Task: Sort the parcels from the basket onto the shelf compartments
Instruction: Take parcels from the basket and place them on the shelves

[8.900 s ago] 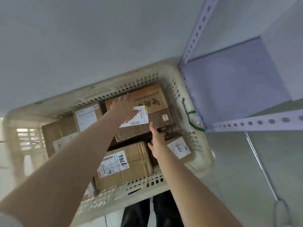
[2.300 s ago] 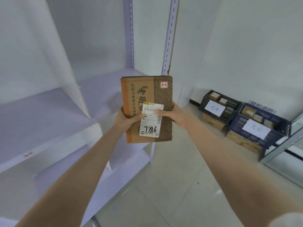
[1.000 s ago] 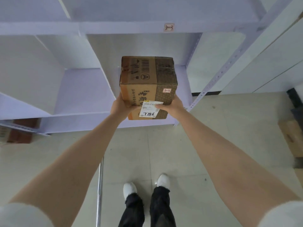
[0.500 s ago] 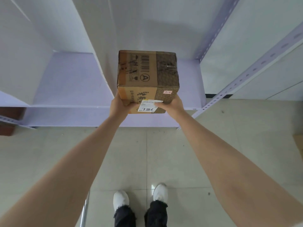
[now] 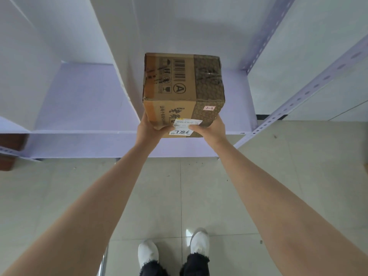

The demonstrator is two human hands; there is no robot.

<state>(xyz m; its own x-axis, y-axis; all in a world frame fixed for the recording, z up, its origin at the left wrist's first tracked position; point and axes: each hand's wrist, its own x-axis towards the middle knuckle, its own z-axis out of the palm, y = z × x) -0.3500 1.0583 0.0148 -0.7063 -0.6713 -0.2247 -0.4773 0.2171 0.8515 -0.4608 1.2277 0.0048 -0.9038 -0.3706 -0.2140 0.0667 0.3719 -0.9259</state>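
Right, one parcel, brown carton, held out in front of the shelf. Left grip wraps its near lower-left corner and right grip its near lower-right corner, fingers curled under and thumbs on the near face. Both are equally close, and the carton lies straight ahead of them. It sits over the right-hand compartment, just right of the white divider, long axis seemingly pointing into the bay. Can't tell whether its base touches the shelf floor yet. Likely move: push straight forward, keeping clear of the divider. Counts: one parcel, two grips, two compartments on this level, one divider, one white shipping label, one small pink tag. Basket not visible.
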